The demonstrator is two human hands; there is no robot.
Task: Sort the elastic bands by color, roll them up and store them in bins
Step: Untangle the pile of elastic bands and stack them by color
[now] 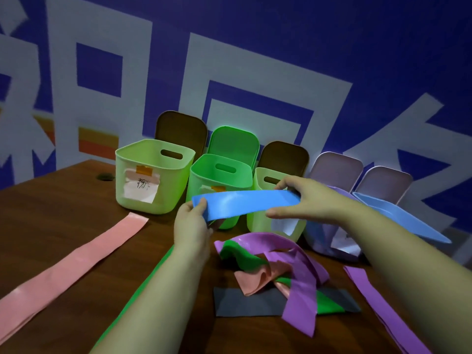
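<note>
Both hands hold a blue band (245, 204) stretched level above the table (51, 213), probably to pull it flat before rolling: the left hand (190, 226) pinches one end between thumb and curled fingers, and the right hand (309, 198) grips the other end, fingers over the top edge and thumb lying along beneath. Just below the fingers of both hands sits a tangled heap of bands not yet sorted, with a purple band (301, 277) looping over a green band (240, 259) and a crumpled pink band (255, 279), all lying partly on a grey band (255, 302). Out past the left thumb a long pink band (74, 259) lies flat on the wood, and a green strip (132, 302) runs under the left forearm; beyond the right wrist another purple strip (383, 307) lies straight, which suggests each colour has been laid out apart so it can be rolled by itself. Behind the fingertips stands a row of open bins: a pale green bin (153, 175) with a paper label, a brighter green bin (219, 172), another pale green one (263, 175), a lilac bin (329, 241) behind the right forearm and a blue bin (398, 215) beyond it, likely meant for this band. Lids lean against the wall behind them, which keeps the bin mouths free for dropping rolls in
</note>
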